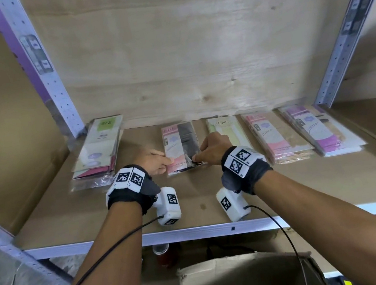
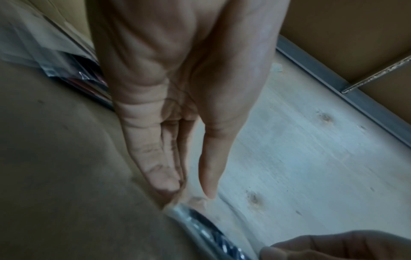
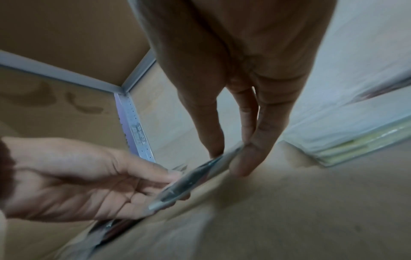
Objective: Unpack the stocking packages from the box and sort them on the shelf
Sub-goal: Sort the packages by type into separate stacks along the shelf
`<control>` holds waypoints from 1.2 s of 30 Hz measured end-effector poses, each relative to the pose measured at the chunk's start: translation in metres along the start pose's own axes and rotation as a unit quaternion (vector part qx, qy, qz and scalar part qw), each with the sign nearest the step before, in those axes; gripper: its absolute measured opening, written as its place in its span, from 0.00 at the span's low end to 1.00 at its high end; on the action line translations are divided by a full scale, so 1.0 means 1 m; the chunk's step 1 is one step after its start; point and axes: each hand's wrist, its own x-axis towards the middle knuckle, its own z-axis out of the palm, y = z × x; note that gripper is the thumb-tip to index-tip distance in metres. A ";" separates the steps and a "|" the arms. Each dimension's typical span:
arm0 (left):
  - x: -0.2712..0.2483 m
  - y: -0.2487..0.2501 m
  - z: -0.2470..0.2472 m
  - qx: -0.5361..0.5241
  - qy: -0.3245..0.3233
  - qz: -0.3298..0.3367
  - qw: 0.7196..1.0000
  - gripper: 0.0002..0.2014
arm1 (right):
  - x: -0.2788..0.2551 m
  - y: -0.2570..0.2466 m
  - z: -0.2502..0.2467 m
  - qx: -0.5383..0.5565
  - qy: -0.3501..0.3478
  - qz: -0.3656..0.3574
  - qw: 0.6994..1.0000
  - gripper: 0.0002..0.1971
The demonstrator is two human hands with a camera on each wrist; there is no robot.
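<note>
Far left of the brown board shelf (image 1: 288,182): a stack of clear-wrapped stocking packages with a green-labelled one on top (image 1: 99,152), lying flat near the perforated metal upright (image 1: 47,78).

Next right: left hand (image 1: 154,163), fingers extended and close together. Its fingertips (image 2: 165,183) sit at the left edge of the pink-and-black stocking package in a clear sleeve (image 1: 181,147). Thumb above the edge, fingers at or under it; whether they actually clamp the wrapper cannot be told through the blur.

Package position: on the shelf, left of centre, between the two hands; in the right wrist view its near edge appears lifted off the board.

Right hand (image 1: 212,148): thumb and fingers (image 3: 255,151) pinch the package's right edge.

Further right, flat in a row, apart from one another: pale yellow-green package (image 1: 226,127), just behind the right hand; pink-and-tan package stack (image 1: 278,136); purple-and-white package stack (image 1: 321,128).

Below the shelf edge: open brown cardboard box (image 1: 249,278).
</note>
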 end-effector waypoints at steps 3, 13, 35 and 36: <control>0.007 -0.003 0.001 0.017 0.015 0.000 1.000 0.19 | 0.006 -0.002 0.004 -0.041 0.001 0.012 0.999 0.14; 0.015 -0.004 0.004 0.028 0.020 0.012 0.999 0.08 | 0.017 -0.009 0.013 -0.161 0.002 0.025 0.987 0.17; 0.016 -0.003 0.002 0.088 0.014 0.041 0.995 0.11 | 0.021 -0.005 0.013 -0.195 -0.001 -0.008 0.981 0.18; 0.015 -0.001 0.000 0.102 0.027 0.052 0.993 0.13 | 0.020 -0.006 0.012 -0.197 -0.003 -0.008 0.980 0.18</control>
